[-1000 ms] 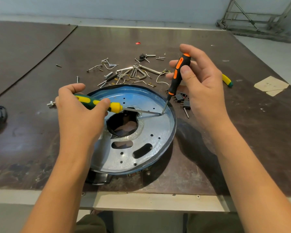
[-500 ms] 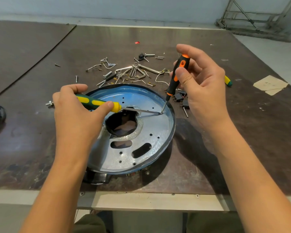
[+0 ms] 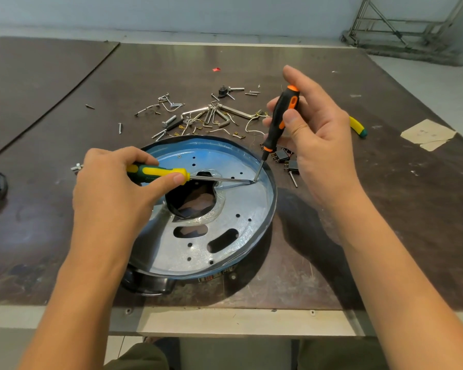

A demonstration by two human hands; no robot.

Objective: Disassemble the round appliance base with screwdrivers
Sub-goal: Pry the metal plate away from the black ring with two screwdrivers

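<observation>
the round appliance base [image 3: 241,204] lies flat on the desk [image 3: 412,209], close to the near edge, with its shiny inside facing up. it has one big hole in the middle and some small holes around it.

the left hand [image 3: 112,188] is wrapped around the green and yellow screwdriver [image 3: 158,172], which lies low across the base. the right hand [image 3: 321,145] pinches the black and orange screwdriver [image 3: 280,116], which stands almost straight up. the two tips meet at one spot just inside the right rim of the base.

not much has changed in the last second. both tips have stayed on that same spot. the right thumb has slid a little way down the handle, so i think the hand is turning the tool in small steps. i cannot see a screw there; it is too small to tell. this part looks like slow work and not yet done.

behind the base lies a pile of loose screws and wires [image 3: 206,116]. small black parts [image 3: 281,156] sit just beside the right rim. another yellow and green handle [image 3: 357,126] pokes out from behind the right hand.
</observation>
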